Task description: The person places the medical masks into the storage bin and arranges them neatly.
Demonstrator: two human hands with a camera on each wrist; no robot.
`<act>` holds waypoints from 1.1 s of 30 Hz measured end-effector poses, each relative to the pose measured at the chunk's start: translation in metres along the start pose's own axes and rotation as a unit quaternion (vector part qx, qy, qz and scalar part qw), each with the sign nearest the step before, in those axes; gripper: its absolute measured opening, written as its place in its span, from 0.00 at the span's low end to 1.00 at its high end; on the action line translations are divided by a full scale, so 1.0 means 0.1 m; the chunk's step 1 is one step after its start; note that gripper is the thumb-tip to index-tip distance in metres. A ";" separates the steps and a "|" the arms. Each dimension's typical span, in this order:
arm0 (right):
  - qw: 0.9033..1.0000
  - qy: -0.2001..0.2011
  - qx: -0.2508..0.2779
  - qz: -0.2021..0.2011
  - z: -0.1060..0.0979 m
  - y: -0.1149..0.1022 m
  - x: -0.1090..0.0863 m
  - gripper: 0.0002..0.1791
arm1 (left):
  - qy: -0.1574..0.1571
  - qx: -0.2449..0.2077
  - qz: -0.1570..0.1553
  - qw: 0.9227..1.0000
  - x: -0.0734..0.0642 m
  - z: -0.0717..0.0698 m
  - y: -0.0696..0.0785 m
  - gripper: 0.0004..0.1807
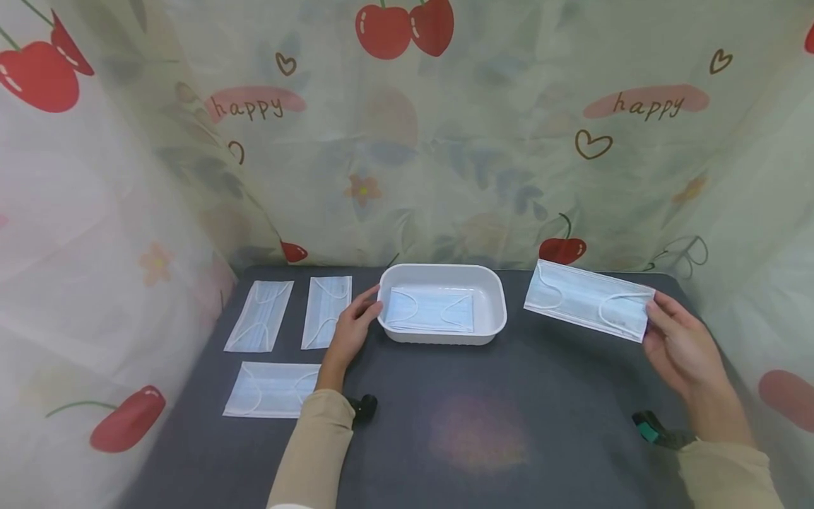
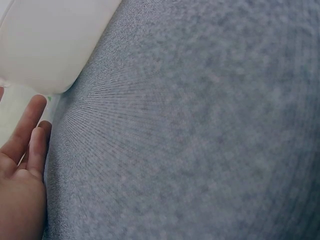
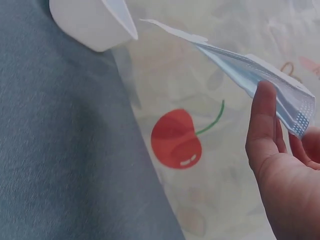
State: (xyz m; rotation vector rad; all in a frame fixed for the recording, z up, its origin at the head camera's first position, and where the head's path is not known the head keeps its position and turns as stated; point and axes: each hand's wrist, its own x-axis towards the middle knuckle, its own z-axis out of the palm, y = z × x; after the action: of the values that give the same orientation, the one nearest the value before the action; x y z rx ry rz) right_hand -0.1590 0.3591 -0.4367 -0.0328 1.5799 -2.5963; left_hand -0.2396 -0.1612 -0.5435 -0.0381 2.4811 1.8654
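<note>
My right hand (image 1: 683, 346) pinches a light blue face mask (image 1: 588, 300) by its right end, held up above the table and tilted down to the right. In the right wrist view the mask (image 3: 270, 82) appears nearly edge-on, between thumb and fingers. A white plastic tray (image 1: 439, 339) stands at the back middle of the table, with a face mask (image 1: 432, 311) lying flat inside. At the tray's left rim rests my left hand (image 1: 352, 329), touching it with the fingertips; its other fingers look fairly straight in the left wrist view (image 2: 25, 145).
Left of the tray, two masks lie lengthwise, one at the far left (image 1: 259, 318) and one beside my left hand (image 1: 326, 311). Another mask (image 1: 273, 389) lies crosswise nearer me, partly behind my left forearm. A printed curtain (image 1: 470, 141) encloses the dark grey table (image 1: 540, 417).
</note>
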 end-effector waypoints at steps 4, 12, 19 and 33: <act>0.999 -0.042 0.024 -0.017 0.08 0.00 0.03 0.35 | 0.000 0.001 0.000 1.000 0.00 0.00 0.00 0.24; 0.998 -0.059 0.002 -0.020 0.25 0.04 0.13 0.25 | 0.002 -0.002 -0.001 1.000 0.01 0.01 0.00 0.25; 0.998 -0.047 -0.041 0.003 0.44 0.02 0.22 0.35 | 0.002 -0.003 -0.001 1.000 0.01 0.01 0.00 0.24; 0.996 -0.073 -0.047 0.006 0.76 0.06 0.41 0.23 | 0.004 -0.003 -0.006 1.000 0.00 0.00 0.01 0.24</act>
State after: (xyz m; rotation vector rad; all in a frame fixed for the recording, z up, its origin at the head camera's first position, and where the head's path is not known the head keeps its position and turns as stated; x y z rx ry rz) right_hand -0.1939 0.2849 -0.4087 -0.2157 1.6433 -2.4453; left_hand -0.2397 -0.1604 -0.5425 -0.0603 2.4743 1.8729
